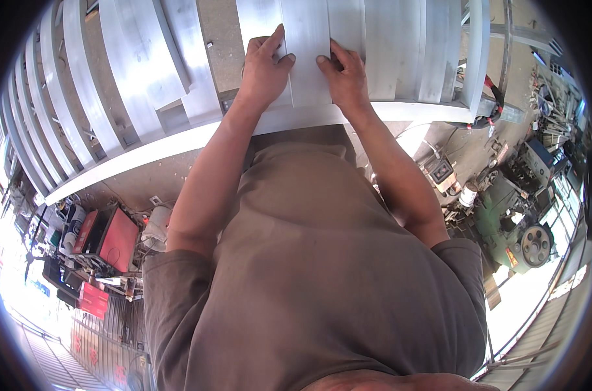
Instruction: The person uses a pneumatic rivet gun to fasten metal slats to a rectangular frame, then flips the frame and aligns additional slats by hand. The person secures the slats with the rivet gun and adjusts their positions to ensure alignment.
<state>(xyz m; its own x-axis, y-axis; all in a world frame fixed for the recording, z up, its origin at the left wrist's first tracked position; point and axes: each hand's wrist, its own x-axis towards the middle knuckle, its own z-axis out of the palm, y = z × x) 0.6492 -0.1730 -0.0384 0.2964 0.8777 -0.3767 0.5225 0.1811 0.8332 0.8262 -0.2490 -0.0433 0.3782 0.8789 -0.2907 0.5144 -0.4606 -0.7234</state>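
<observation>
Both of my hands are on a long silvery metal strip (307, 72) that lies across a pale metal frame (179, 138). At the strip's left edge is my left hand (265, 73), its index finger stretched along the metal and its thumb against the edge; the other fingers are bent and partly hidden. My right hand (348, 77) grips the right edge, thumb on top and fingers curled at the side. Wider metal sheets (382, 58) lie to the right, and another panel (140, 52) covers part of the frame to the left.
Curved-looking slats (81, 85) fill the frame's left end. A red cabinet-like machine (117, 238) stands low on the left. To the right are a green machine with a wheel (535, 246), a black and red cable (498, 104) by the frame corner, and scattered tools and scrap.
</observation>
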